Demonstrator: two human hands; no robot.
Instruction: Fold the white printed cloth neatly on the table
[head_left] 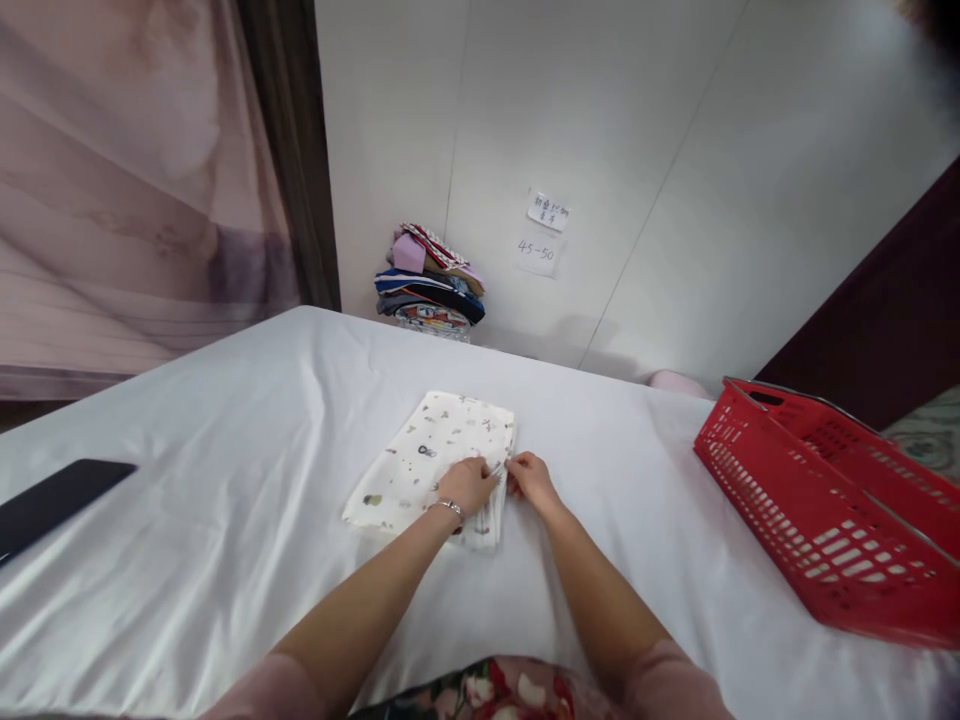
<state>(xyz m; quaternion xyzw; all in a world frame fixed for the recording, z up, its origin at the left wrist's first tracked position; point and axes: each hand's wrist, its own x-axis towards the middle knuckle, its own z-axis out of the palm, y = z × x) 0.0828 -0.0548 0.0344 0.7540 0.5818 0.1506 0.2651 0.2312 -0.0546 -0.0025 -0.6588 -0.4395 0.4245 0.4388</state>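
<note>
A folded white cloth [409, 460] with small printed figures lies flat in front of me on the white sheet. My left hand [466, 485], with a bracelet at its wrist, rests on the cloth's right part, its fingertips drawn together on the fabric. At the cloth's right edge, my right hand [531, 478] pinches the layered border between thumb and fingers. The two hands almost meet there. Several layers show along that right side, and the undersides of my fingers are hidden.
A red plastic basket [787, 510] with a metal handle stands on the right. To the left lies a flat black object [64, 495]. A stack of folded clothes [431, 280] sits by the far edge, against a wall with paper notes [538, 255]. A pink curtain [135, 180] hangs at left.
</note>
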